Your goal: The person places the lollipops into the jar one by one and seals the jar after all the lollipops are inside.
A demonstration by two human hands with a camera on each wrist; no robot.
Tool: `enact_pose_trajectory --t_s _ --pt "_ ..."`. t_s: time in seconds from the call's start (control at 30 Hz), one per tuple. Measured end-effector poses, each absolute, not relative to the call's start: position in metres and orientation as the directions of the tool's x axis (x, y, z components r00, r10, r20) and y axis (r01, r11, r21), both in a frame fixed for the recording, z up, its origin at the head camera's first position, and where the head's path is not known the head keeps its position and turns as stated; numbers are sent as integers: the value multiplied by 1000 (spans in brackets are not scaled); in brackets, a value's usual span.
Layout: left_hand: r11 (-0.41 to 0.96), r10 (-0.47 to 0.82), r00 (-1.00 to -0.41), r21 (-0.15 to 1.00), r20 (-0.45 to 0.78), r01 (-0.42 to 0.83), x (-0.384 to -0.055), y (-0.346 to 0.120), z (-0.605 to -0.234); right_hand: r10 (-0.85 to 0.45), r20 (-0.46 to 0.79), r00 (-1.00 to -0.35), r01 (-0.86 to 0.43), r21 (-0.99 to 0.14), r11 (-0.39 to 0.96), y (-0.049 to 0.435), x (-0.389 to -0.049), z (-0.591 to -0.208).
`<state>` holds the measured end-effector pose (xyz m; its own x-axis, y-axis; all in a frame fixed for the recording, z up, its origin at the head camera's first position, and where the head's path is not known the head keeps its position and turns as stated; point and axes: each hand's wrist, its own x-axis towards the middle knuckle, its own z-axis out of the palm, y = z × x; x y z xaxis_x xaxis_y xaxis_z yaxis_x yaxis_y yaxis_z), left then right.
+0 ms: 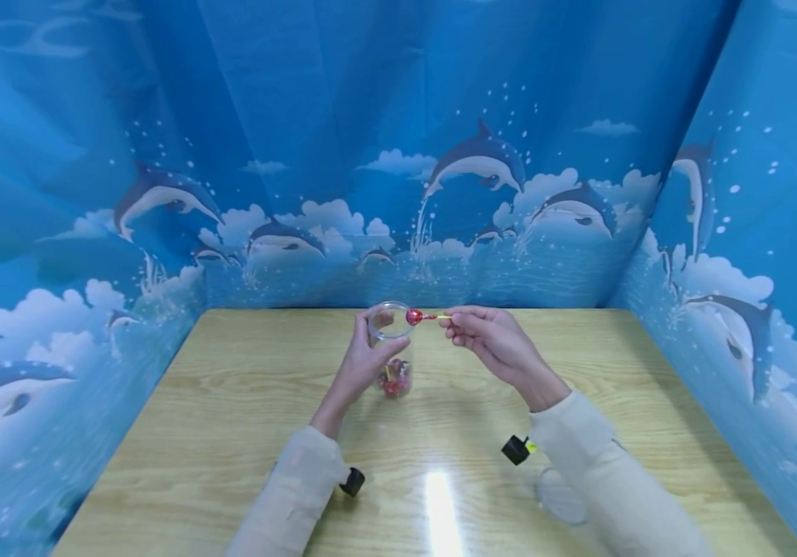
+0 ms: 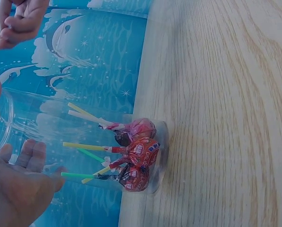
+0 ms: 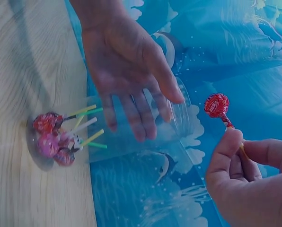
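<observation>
A tall clear plastic jar (image 3: 155, 127) stands upright on the table. My left hand (image 1: 364, 354) grips it near the rim, with the thumb on one side and the fingers round the other. Several wrapped lollipops (image 2: 142, 156) lie heads down at the jar's bottom, their yellow, green and white sticks pointing up. Between thumb and fingers, my right hand (image 1: 492, 340) pinches the yellow stick of a red-wrapped lollipop (image 3: 217, 105). In the head view its head is right at the jar's rim; the right wrist view shows it just above the mouth.
A clear round lid (image 1: 562, 495) lies on the wooden table (image 1: 245, 433) by the right forearm. Blue dolphin-print curtains (image 1: 343, 116) hang behind the table and along both sides. Both wrists carry small black cameras.
</observation>
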<state>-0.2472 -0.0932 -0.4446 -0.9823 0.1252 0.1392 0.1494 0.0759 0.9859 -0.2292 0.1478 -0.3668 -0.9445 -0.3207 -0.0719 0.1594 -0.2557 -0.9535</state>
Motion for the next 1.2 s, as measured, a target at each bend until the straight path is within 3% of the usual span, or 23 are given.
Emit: enact_pose_trajectory --t_s 0.7,1.2 --pt "68 128 -982 986 142 152 -247 -94 -444 -350 -89 -933 169 -964 -207 113 -247 -366" --pt "64 136 -984 990 117 127 -247 -94 -443 -289 -33 -957 22 -999 42 98 -252 -359"
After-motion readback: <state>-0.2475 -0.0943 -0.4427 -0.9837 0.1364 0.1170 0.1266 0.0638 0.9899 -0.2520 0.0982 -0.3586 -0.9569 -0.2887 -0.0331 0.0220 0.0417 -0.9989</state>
